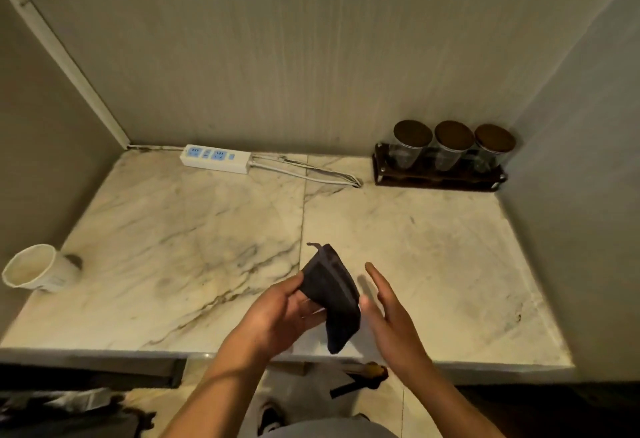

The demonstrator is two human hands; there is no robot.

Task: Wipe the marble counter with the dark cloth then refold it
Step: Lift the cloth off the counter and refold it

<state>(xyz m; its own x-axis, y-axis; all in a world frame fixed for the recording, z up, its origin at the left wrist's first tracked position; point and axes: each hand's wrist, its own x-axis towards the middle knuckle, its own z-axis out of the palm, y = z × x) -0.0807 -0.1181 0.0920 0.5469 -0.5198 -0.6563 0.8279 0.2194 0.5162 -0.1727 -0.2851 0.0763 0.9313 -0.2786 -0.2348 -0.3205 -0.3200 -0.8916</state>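
Note:
The dark cloth [334,294] is folded small and held up above the front of the marble counter [194,230]. My left hand [277,316] grips its left side, thumb on top. A loose end of the cloth hangs down past the counter's front edge. My right hand [388,313] is flat with fingers straight, right beside the cloth's right edge; whether it touches the cloth is hard to tell.
A white paper cup [34,269] stands at the counter's left edge. A white power strip [214,158] with its cable lies along the back wall. A dark wooden rack with three lidded glass jars [450,153] fills the back right corner. Walls close in left, back and right.

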